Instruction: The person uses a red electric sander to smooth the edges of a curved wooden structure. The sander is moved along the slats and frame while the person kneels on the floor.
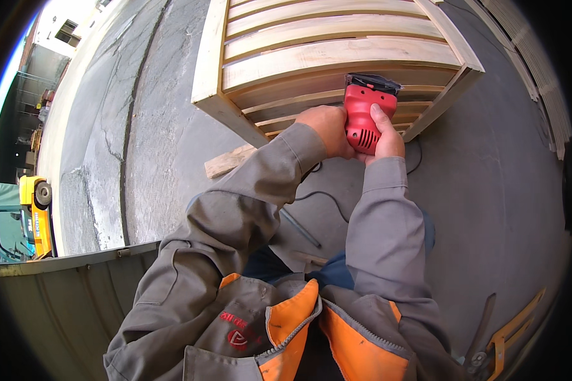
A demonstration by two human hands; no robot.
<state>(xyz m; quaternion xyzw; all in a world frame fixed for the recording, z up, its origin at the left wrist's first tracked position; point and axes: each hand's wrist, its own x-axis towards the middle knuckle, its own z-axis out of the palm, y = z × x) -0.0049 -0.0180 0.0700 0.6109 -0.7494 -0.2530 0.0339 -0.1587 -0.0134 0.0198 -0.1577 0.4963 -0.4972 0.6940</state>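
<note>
A red electric sander (364, 117) with a black base is held between my two hands, its base turned toward the near side of a slatted wooden crate (337, 53). My left hand (326, 127) is closed around the sander's left side. My right hand (386, 134) grips its body from the right and below, the thumb lying on top of the housing. Whether the base touches the wood is hard to tell from this angle. A dark cord (327, 195) loops on the ground beneath my forearms.
A loose wooden board (227, 161) lies left of the crate, and a grey metal rod (300, 227) lies below my arms. Corrugated metal panelling (82, 292) stands at lower left. A yellow vehicle (37, 216) is parked farther left. An orange-yellow tool (507, 330) lies at lower right.
</note>
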